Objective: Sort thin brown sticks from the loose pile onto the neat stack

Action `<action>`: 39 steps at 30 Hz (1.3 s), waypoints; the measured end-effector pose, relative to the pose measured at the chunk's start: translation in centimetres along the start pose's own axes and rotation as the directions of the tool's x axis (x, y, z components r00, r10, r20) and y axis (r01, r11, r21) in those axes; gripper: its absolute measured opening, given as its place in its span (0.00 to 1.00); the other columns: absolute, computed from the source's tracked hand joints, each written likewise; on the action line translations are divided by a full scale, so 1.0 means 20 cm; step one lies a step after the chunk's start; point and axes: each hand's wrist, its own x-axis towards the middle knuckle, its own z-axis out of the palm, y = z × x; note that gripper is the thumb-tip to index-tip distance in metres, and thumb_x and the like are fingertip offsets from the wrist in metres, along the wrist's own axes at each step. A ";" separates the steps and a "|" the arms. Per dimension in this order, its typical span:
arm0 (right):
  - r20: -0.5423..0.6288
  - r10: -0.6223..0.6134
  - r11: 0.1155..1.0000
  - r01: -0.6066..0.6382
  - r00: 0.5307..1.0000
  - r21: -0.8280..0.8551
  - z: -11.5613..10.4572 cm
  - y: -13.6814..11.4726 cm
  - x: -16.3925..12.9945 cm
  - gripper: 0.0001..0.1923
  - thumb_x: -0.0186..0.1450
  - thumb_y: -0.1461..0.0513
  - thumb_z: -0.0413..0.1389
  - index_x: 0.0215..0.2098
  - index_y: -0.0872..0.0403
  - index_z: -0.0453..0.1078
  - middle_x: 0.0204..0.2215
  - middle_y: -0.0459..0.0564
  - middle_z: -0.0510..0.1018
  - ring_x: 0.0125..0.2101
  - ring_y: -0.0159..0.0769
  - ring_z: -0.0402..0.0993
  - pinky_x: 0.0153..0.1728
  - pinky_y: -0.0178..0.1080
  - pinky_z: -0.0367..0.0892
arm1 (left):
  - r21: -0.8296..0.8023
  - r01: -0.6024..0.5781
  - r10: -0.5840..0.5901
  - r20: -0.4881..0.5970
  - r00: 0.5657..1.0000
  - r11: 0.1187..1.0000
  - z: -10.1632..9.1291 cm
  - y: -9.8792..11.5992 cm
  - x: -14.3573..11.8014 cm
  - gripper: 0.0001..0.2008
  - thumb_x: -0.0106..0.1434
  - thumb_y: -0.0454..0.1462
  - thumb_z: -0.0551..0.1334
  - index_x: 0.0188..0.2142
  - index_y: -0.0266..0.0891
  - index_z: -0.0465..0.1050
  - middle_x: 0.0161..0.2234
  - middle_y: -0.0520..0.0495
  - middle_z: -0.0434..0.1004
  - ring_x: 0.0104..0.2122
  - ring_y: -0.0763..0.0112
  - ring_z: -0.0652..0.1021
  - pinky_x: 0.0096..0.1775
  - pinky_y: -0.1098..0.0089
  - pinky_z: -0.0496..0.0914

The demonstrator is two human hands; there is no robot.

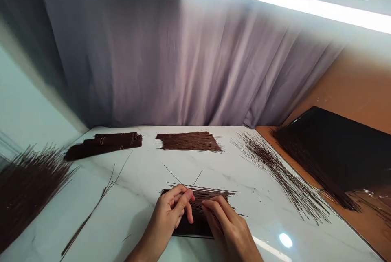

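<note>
My left hand [171,209] is closed, thumb against forefinger, in a pinch on thin dark brown strands [172,173]. Two of these stick out above the fingertips in a V, one leaning left and one right. Just to the right, my right hand [228,218] has its thumb and fingertips pressed together; what they hold, if anything, is too small to make out. Beneath both hands lies a flat row of similar brown strands [214,195], over a dark, smooth piece [195,229] at the near side. The hands partly cover it.
On the white marbled table [146,197] lie a flat brown bundle [189,141], dark banded rolls [113,144], and a few loose strands [94,209]. A thick pile [33,188] fills the left edge. Spread strands [284,176] and a black sheet [342,152] are at right.
</note>
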 end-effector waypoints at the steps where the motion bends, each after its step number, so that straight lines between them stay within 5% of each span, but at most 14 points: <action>1: 0.010 0.004 1.000 -0.004 1.000 0.000 0.00 0.00 0.00 0.10 0.77 0.65 0.45 0.45 0.52 0.68 0.33 0.49 0.75 0.27 0.30 0.75 0.23 0.29 0.67 | -0.004 -0.002 0.002 0.003 1.000 1.000 0.00 0.00 0.00 0.22 0.69 0.55 0.60 0.35 0.36 0.72 0.17 0.55 0.72 0.13 0.84 0.52 0.16 0.76 0.44; 10: 0.060 0.075 0.991 -0.081 0.995 0.105 -0.03 -0.02 -0.02 0.10 0.77 0.64 0.46 0.47 0.51 0.69 0.34 0.49 0.75 0.28 0.31 0.75 0.25 0.30 0.67 | -0.049 0.028 -0.028 0.007 1.000 0.998 0.01 0.04 -0.02 0.23 0.67 0.55 0.62 0.35 0.36 0.73 0.17 0.55 0.70 0.14 0.83 0.51 0.16 0.78 0.45; 14: 0.208 0.200 0.929 -0.253 0.958 0.270 -0.11 0.00 0.01 0.12 0.77 0.60 0.47 0.43 0.51 0.72 0.33 0.48 0.76 0.30 0.33 0.73 0.29 0.32 0.68 | -0.081 0.023 -0.019 0.045 0.999 0.996 0.02 0.06 -0.05 0.20 0.69 0.53 0.61 0.34 0.38 0.73 0.18 0.55 0.70 0.15 0.82 0.51 0.18 0.77 0.47; 17: 0.389 0.263 0.857 -0.399 0.883 0.327 -0.23 0.06 0.18 0.15 0.77 0.56 0.49 0.37 0.52 0.73 0.31 0.47 0.77 0.31 0.33 0.73 0.31 0.33 0.68 | 0.010 0.047 -0.048 0.209 0.977 0.999 0.04 0.09 -0.10 0.20 0.70 0.51 0.60 0.33 0.37 0.74 0.18 0.54 0.72 0.15 0.81 0.51 0.18 0.75 0.47; 20: 0.651 -0.008 0.876 -0.309 0.759 0.370 -0.37 0.08 0.43 0.11 0.75 0.57 0.53 0.39 0.53 0.74 0.33 0.46 0.80 0.32 0.32 0.74 0.33 0.32 0.68 | 0.231 -0.045 -0.045 0.369 0.928 0.972 0.06 0.13 -0.13 0.18 0.72 0.47 0.59 0.32 0.36 0.77 0.19 0.53 0.73 0.17 0.78 0.59 0.23 0.74 0.54; 22: 0.685 -0.180 0.955 -0.041 0.706 0.293 -0.45 0.03 0.55 0.10 0.75 0.63 0.53 0.36 0.53 0.74 0.33 0.46 0.80 0.33 0.32 0.74 0.34 0.33 0.66 | 0.352 -0.120 -0.017 0.363 0.931 0.928 0.05 0.16 -0.12 0.19 0.73 0.44 0.57 0.29 0.37 0.76 0.21 0.52 0.73 0.22 0.75 0.67 0.29 0.73 0.59; 24: 0.622 -0.259 0.961 0.264 0.739 0.086 -0.47 -0.04 0.57 0.13 0.74 0.67 0.50 0.33 0.54 0.72 0.30 0.48 0.78 0.30 0.35 0.72 0.31 0.36 0.63 | 0.415 -0.145 0.020 0.291 0.956 0.898 0.03 0.20 -0.11 0.23 0.74 0.45 0.54 0.25 0.38 0.73 0.23 0.52 0.73 0.27 0.72 0.70 0.33 0.72 0.62; 26: 0.461 -0.307 0.916 0.390 0.833 -0.094 -0.43 -0.12 0.46 0.15 0.73 0.70 0.44 0.38 0.54 0.72 0.30 0.50 0.79 0.30 0.37 0.72 0.30 0.38 0.63 | 0.414 -0.138 0.054 0.209 0.976 0.900 0.00 0.22 -0.09 0.24 0.75 0.47 0.54 0.24 0.39 0.70 0.24 0.51 0.71 0.27 0.72 0.69 0.33 0.72 0.61; 29: 0.238 -0.315 0.922 0.355 0.919 -0.150 -0.29 -0.14 0.20 0.16 0.73 0.70 0.41 0.39 0.54 0.70 0.27 0.48 0.78 0.28 0.36 0.74 0.28 0.37 0.62 | 0.268 -0.023 -0.019 0.155 0.988 0.963 -0.02 0.23 -0.08 0.20 0.73 0.50 0.56 0.31 0.39 0.71 0.21 0.54 0.69 0.20 0.75 0.59 0.24 0.72 0.52; 31: 0.213 -0.223 0.961 0.251 0.951 -0.114 -0.21 -0.10 0.08 0.16 0.73 0.69 0.42 0.34 0.52 0.68 0.22 0.45 0.74 0.23 0.33 0.71 0.21 0.36 0.55 | 0.146 0.074 -0.098 0.169 0.981 0.987 -0.02 0.21 -0.09 0.19 0.71 0.51 0.58 0.33 0.39 0.70 0.20 0.56 0.68 0.18 0.77 0.53 0.22 0.72 0.46; 34: 0.344 -0.089 0.996 0.075 0.935 0.052 -0.19 -0.01 0.09 0.15 0.73 0.67 0.45 0.32 0.51 0.69 0.23 0.44 0.76 0.22 0.32 0.71 0.21 0.33 0.56 | 0.067 0.128 -0.138 0.196 0.971 0.990 0.02 0.19 -0.12 0.19 0.70 0.51 0.60 0.31 0.40 0.68 0.18 0.56 0.67 0.18 0.78 0.52 0.21 0.73 0.44; 37: 0.540 -0.036 0.967 -0.107 0.841 0.232 -0.29 0.06 0.30 0.12 0.73 0.66 0.51 0.37 0.51 0.75 0.31 0.44 0.82 0.30 0.31 0.77 0.30 0.31 0.66 | 0.090 0.149 -0.167 0.252 0.953 0.985 0.05 0.18 -0.14 0.19 0.70 0.51 0.60 0.31 0.40 0.69 0.17 0.56 0.68 0.17 0.78 0.51 0.20 0.73 0.45; 39: 0.583 -0.049 0.959 -0.124 0.811 0.254 -0.37 0.08 0.45 0.09 0.73 0.65 0.55 0.38 0.50 0.77 0.32 0.43 0.83 0.32 0.30 0.77 0.33 0.30 0.68 | 0.152 0.150 -0.188 0.278 0.942 0.977 0.06 0.17 -0.14 0.19 0.70 0.51 0.59 0.31 0.39 0.70 0.17 0.56 0.68 0.17 0.78 0.51 0.20 0.73 0.45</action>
